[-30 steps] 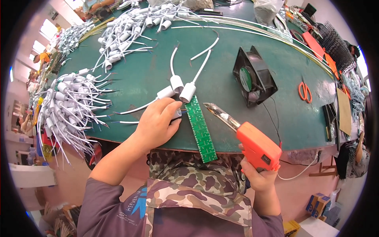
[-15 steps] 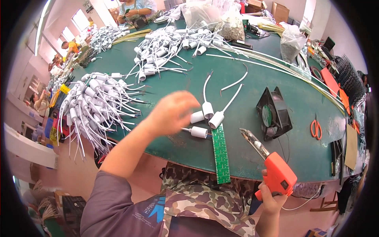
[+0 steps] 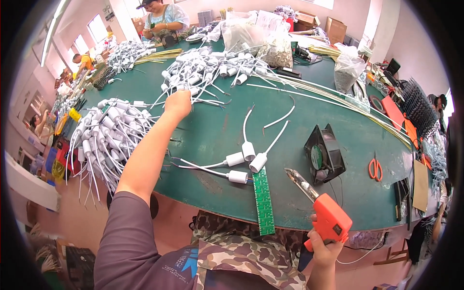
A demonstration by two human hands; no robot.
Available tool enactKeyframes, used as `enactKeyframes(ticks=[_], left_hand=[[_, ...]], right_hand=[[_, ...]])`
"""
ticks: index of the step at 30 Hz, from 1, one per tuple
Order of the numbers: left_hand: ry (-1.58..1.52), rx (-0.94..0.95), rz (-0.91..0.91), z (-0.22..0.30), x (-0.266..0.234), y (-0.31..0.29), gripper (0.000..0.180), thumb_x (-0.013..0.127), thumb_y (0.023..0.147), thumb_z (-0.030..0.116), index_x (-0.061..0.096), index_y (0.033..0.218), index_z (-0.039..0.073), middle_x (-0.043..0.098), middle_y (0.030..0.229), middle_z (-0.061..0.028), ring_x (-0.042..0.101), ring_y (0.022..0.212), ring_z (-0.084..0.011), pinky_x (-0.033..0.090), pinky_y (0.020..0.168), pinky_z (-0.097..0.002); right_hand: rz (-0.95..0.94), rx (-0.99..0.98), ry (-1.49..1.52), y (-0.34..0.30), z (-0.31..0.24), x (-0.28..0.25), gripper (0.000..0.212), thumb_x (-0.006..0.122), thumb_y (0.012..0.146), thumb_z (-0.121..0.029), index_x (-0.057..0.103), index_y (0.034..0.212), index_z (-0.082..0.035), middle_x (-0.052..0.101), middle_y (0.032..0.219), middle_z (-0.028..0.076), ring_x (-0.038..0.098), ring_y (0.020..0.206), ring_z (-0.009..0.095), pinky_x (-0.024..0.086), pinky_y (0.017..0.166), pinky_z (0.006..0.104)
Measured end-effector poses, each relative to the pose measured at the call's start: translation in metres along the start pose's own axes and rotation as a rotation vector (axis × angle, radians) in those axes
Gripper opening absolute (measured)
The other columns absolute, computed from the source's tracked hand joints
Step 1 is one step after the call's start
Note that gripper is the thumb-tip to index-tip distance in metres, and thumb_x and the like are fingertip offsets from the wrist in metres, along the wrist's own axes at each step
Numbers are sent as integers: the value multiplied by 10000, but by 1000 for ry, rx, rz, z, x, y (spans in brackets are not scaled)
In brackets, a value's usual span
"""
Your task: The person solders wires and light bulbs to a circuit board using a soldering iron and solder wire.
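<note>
My left hand [image 3: 178, 103] reaches forward to the near edge of a pile of white wired lamp holders [image 3: 200, 70]. Its fingers curl inward, and whatever is in them is hidden behind the hand. In my right hand [image 3: 325, 249] is a red soldering gun [image 3: 333, 220], its metal tip pointing up and left over the table edge. A narrow green circuit board strip [image 3: 263, 205] lies between my hands, overhanging the front edge. White lamp holders [image 3: 238, 177] with wires cluster around its far end, one upright holder [image 3: 258, 162] resting against the strip.
A black fan [image 3: 325, 154] stands right of the strip, with orange scissors [image 3: 375, 169] beyond it. A big bundle of wired lamp holders [image 3: 108, 130] hangs over the left edge. Long pale rods [image 3: 348, 100] cross the right side. Another person [image 3: 166, 19] sits at the far side.
My left hand has moved from beside the lamp holders near the strip, forward and left to the pile. The soldering gun stays in my right hand. The view has shifted slightly.
</note>
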State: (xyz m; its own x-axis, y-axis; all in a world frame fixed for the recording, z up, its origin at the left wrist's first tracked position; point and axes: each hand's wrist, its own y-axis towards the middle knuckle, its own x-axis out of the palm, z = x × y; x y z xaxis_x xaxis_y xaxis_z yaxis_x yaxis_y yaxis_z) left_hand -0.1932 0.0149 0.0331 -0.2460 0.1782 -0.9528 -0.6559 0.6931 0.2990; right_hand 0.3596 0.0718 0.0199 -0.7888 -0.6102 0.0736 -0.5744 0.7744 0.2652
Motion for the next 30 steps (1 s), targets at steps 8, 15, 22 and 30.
enactKeyframes(ticks=[8,15,22,30], left_hand=[[-114,-46,-21,-15,0,-15,151,642,843,186,637,948,78,660,976,-141,631,952,-344,501,803,-450],[-405,151,213,3,-81,-73,114,594,871,144,634,921,49,640,908,-157,615,889,-368,478,765,-463],[79,-2,-232,-14,-105,-129,191,665,817,179,647,942,36,632,974,-159,613,930,-367,495,817,-455],[-270,225,-164,73,-68,-95,477,718,816,260,564,1208,37,580,1185,-172,547,1140,-350,456,957,-421]], right_hand=[[-23,-12,66,4,-2,5,446,643,774,108,541,1207,74,661,1079,176,615,824,125,507,719,265],[8,-101,-63,-3,8,-12,461,641,795,52,516,1238,55,650,1105,175,618,746,128,520,647,265],[-73,-108,-33,0,11,-12,449,630,801,59,521,1236,59,652,1101,166,615,756,125,512,662,266],[-121,-152,-37,0,8,-5,482,610,794,87,503,1262,50,638,1138,171,600,773,115,507,679,279]])
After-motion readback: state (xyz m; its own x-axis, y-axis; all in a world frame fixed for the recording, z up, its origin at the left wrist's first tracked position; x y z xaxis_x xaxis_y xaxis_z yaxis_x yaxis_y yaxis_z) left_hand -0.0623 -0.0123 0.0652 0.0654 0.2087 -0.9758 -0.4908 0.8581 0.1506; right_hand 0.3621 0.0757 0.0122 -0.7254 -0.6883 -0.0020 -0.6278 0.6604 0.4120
